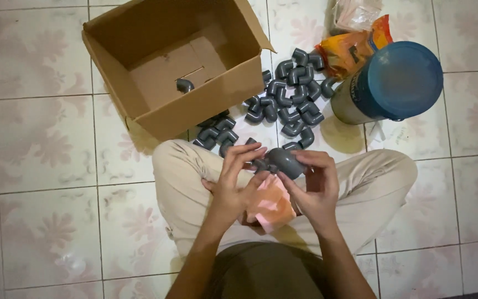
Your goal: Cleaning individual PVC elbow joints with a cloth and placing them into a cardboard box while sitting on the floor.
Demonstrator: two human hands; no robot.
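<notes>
With both hands, left (233,185) and right (313,191), clamped on a grey pipe elbow (285,161) above the lap and pink cloth (272,206), a loosened grip risked dropping it onto the tiled floor (45,182).

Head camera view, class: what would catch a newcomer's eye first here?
Both hands, left hand and right hand, grip a grey plastic elbow pipe fitting over a pink-orange cloth at the lap. Ahead on the tiled floor lies a heap of grey elbow fittings, between an open brown cardboard box and a blue-lidded round container.
</notes>
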